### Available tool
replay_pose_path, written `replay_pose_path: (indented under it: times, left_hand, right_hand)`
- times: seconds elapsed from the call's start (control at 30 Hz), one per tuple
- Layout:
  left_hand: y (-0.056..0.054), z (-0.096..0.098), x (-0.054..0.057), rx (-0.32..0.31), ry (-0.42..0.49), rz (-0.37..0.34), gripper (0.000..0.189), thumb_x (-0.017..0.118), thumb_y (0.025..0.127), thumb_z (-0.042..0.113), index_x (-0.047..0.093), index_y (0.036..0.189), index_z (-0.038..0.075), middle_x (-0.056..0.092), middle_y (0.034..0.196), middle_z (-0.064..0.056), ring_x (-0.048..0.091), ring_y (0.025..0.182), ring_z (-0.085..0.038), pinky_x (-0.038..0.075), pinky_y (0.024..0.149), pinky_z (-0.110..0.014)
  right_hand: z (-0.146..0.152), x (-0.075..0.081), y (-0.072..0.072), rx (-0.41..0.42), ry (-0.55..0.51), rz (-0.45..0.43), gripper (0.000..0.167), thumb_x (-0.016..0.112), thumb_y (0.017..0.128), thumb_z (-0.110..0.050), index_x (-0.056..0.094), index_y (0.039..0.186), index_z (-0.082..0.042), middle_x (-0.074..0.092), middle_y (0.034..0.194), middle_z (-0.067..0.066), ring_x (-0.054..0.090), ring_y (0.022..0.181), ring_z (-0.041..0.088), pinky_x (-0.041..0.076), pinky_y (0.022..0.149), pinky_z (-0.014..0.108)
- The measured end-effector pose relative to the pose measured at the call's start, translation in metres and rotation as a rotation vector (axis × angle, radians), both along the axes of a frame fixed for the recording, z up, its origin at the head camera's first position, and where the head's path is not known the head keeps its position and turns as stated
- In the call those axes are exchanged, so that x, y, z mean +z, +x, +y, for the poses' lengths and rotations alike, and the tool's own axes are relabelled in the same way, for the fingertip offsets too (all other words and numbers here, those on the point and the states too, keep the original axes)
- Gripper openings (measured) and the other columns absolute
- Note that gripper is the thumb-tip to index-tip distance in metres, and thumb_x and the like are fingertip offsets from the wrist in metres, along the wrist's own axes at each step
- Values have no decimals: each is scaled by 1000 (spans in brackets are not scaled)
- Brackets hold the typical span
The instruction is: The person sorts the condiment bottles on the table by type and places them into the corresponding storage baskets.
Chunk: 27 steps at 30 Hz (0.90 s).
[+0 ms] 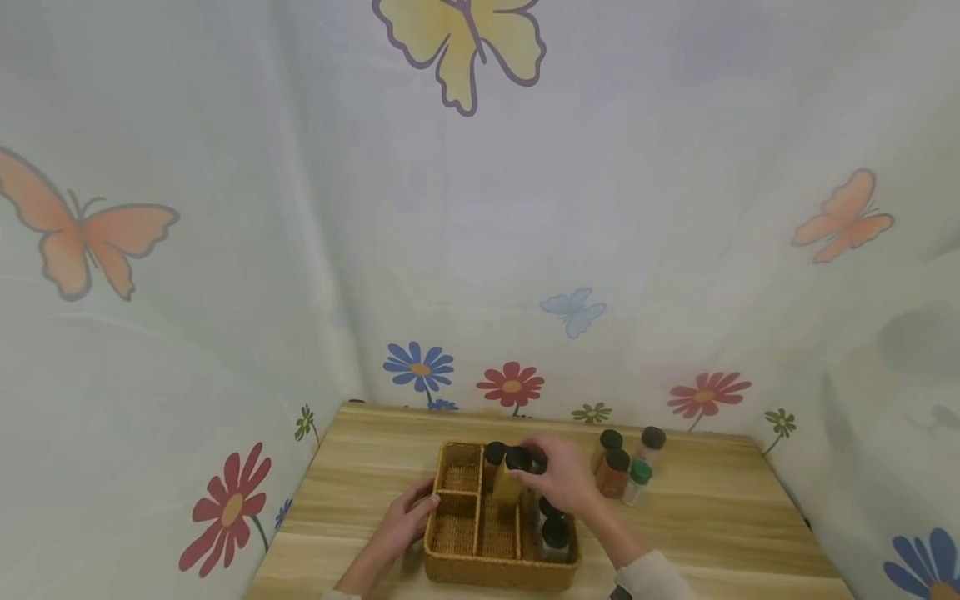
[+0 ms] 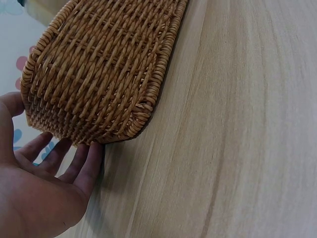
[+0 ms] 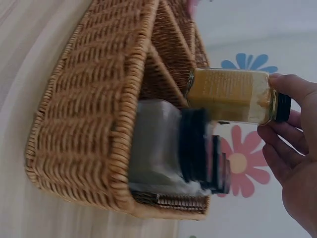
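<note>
A wicker basket (image 1: 502, 573) with several compartments stands on the table. At its left side, my left hand (image 1: 401, 518) grips the wall, thumb at the rim and fingertips on the outer weave (image 2: 94, 74). My right hand (image 1: 558, 471) holds a spice jar (image 3: 230, 96) by its black cap. This jar is glass, with yellow-brown powder inside, and its base is at the top of the middle compartment. Another dark-capped jar (image 1: 493, 457) stands behind it in the basket. Several black-capped jars (image 3: 163, 148) fill the right compartment.
Right of the basket, several more jars stand on the wooden table (image 1: 720, 517), among them a green-capped jar (image 1: 637, 481) and a reddish-brown jar (image 1: 613, 473). A white curtain (image 1: 480, 208) printed with flowers and butterflies surrounds the table.
</note>
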<state>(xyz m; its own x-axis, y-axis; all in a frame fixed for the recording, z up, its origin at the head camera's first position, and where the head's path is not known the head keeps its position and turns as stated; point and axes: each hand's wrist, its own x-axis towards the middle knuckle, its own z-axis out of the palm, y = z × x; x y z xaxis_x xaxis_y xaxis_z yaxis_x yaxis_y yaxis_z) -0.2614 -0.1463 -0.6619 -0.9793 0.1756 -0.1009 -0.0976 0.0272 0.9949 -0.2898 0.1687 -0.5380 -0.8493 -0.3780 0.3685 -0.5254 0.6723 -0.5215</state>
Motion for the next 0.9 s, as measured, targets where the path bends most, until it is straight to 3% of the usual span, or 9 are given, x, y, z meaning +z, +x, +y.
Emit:
replay_pose_path:
  times: [0.33, 0.63, 0.9]
  left_hand:
    - [-2, 0, -3, -2, 10, -16, 68, 62, 109, 37, 38, 161, 0, 36, 163, -32, 43, 146, -51, 57, 106, -52]
    - [-3, -1, -2, -3, 6, -4, 67, 61, 109, 36, 39, 161, -1, 37, 162, -33, 44, 145, -51, 57, 105, -52]
    - [0, 1, 1, 7, 6, -7, 65, 59, 110, 33, 37, 161, -2, 36, 162, -34, 47, 142, -51, 57, 106, -52]
  right_hand:
    - [-17, -24, -5, 62, 25, -124, 43, 85, 93, -33, 72, 126, -9, 73, 119, 4, 69, 108, 24, 62, 88, 45]
    - [-29, -39, -10, 8, 55, -160, 47, 85, 92, -36, 72, 129, -9, 73, 125, 7, 69, 115, 28, 62, 94, 49]
    - [-35, -46, -11, 15, 125, -163, 47, 86, 91, -37, 72, 127, -10, 73, 127, 8, 63, 129, 37, 58, 101, 55]
